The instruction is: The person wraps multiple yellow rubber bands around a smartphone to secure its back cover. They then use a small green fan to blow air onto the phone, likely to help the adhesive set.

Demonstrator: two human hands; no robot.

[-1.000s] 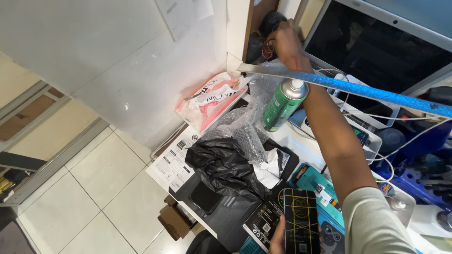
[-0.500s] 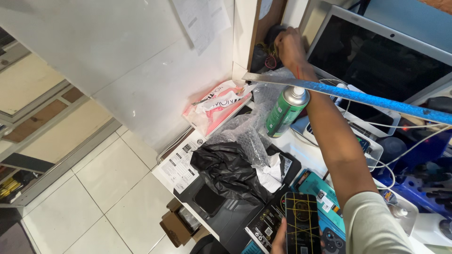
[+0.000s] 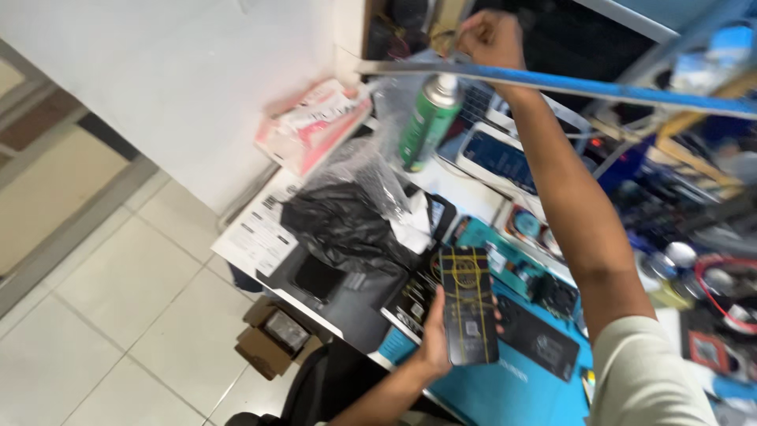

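Phone, dark and flat with a yellow grid pattern on its upturned face, sits upright in the left hand, whose fingers wrap its lower edges and clamp it firmly. It hangs just in front of the green spray can, well below it in the view, above the cluttered blue work mat. The right hand is stretched far out past the spray can, up by the long blue bar that crosses behind the can's cap; its fingers are curled shut around something small, though what they grip I cannot tell. The two hands are well apart. Left of the spray can lies a pink and white packet against the white wall. Between the can and the phone rests a crumpled black plastic bag, with clear wrap bunched on top of it. A small cardboard box sits on the tiled floor, left of the phone.
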